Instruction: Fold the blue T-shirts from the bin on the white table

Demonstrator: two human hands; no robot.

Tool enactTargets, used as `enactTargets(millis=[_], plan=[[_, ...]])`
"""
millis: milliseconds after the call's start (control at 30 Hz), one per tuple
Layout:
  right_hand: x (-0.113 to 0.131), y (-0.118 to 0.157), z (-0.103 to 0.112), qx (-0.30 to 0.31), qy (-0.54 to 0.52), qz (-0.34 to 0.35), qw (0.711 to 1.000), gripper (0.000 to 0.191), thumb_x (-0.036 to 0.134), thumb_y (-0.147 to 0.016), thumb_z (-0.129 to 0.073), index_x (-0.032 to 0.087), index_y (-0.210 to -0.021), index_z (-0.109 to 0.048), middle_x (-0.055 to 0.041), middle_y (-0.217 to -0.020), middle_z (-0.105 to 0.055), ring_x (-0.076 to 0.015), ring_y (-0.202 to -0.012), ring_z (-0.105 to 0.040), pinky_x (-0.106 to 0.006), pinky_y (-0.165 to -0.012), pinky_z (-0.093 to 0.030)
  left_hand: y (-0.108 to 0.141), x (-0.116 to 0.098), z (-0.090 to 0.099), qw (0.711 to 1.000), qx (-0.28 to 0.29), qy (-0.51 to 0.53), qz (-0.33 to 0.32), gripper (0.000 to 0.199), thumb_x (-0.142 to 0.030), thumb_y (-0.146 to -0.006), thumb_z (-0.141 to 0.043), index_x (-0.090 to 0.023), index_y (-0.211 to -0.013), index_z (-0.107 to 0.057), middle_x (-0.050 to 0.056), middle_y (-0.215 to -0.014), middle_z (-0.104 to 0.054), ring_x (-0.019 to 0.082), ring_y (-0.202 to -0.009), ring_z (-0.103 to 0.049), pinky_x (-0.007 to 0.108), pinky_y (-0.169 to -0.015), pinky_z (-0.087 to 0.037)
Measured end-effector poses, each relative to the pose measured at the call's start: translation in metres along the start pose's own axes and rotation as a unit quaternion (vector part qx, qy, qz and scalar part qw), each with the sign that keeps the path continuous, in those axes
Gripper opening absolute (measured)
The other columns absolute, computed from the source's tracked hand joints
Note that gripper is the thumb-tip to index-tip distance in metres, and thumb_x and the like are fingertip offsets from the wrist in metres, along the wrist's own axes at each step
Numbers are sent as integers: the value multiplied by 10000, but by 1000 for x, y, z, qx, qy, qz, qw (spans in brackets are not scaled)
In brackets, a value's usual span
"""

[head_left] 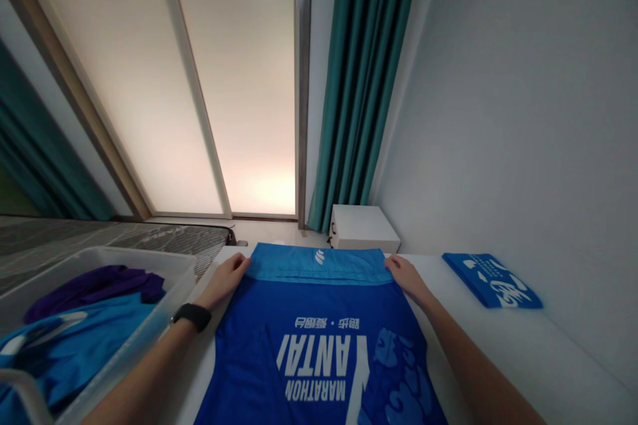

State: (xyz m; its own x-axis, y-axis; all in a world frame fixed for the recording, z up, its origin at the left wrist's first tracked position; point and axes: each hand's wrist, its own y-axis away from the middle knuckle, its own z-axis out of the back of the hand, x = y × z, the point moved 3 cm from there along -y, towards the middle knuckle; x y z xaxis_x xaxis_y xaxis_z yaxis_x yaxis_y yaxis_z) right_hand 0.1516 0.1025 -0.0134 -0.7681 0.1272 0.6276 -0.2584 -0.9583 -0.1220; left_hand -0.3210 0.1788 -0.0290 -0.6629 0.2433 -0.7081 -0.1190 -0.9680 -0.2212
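Note:
A blue marathon shirt [259, 319] with white lettering lies spread on the white table [563, 358], its print upside down to me. Along its far edge runs a lighter blue folded band with a small white logo. My left hand [230, 272], with a black band on the wrist, pinches the left end of this band. At the right end, my right hand [405, 273] has its fingers closed on the same band. The shirt's near part runs out of the bottom of the view.
To the right on the table lies a folded blue garment [491, 280] with white print. A clear plastic bin [182, 265] at the left holds purple and blue clothes. Beyond the table stand a small white cabinet [361, 226], a teal curtain [369, 80] and frosted sliding doors [239, 99].

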Motion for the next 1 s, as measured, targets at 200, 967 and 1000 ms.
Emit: enactTargets(millis=[200, 967, 1000], plan=[[9, 0, -5, -1, 58, 29, 998, 184, 191, -785, -465, 224, -918, -586, 36, -656, -534, -165, -628, -515, -254, -638, -352, -10, 5, -5, 1000, 7, 4, 10, 245, -430, -776, -445, -218, -832, -555, -22, -625, -578, 190, -618, -571, 270, -592, -389], [-9, 57, 11, -13, 250, 214, 944, 190, 280, -879, -490, 230, -987, -639, -72, -1046, -658, -245, -1001, -581, -375, -827, -376, 31, 15, 8, 986, 114, -23, -119, 361, -457, -882, -464, -187, -972, -686, 52, -929, -582, 193, -792, -595, 309, -750, -474], [-8, 58, 11, -18, 260, 222, 940, 188, 276, -895, -479, 228, -977, -642, -71, -1030, -664, -241, -982, -587, -370, -813, -372, 31, 15, 7, 986, 112, -23, -120, 364, -456, -892, -452, -187, -960, -688, 54, -926, -585, 196, -804, -600, 309, -755, -476]])
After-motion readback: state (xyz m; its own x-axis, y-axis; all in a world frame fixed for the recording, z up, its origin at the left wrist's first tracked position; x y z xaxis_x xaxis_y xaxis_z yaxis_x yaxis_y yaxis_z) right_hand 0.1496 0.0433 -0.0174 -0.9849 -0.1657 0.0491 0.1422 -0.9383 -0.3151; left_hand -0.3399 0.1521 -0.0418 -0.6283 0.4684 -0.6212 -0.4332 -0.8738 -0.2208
